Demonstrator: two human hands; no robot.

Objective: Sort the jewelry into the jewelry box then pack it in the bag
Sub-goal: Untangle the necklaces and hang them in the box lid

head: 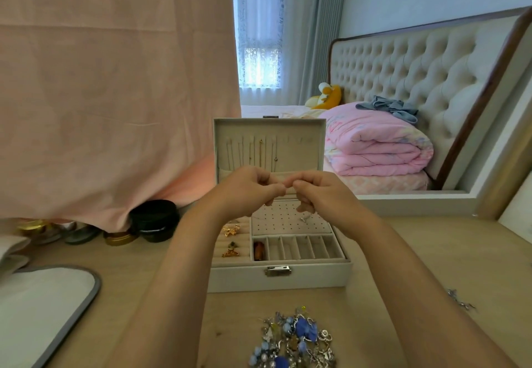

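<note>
A white rectangular jewelry box (230, 278) with a metal clasp stands open on the pale wooden worktop (403, 252), its lid (270, 143) upright with thin chains hanging inside. Above the box's middle, the left hand (247, 192) and right hand (319, 192) meet fingertip to fingertip. Each grip is pinched together, thumb against forefinger, and whatever lies between them is too small to make out. In the box's left ring rolls sit small gold ornaments (230, 231), and an amber-brown piece (258, 250) lies in the leftmost slot of the front row. A heap of blue and silver jewelry (293, 341) lies on the worktop in front of the box. A lone silver piece (460, 300) lies well to the box's right, and black round tins (155, 218) stand to its left.
</note>
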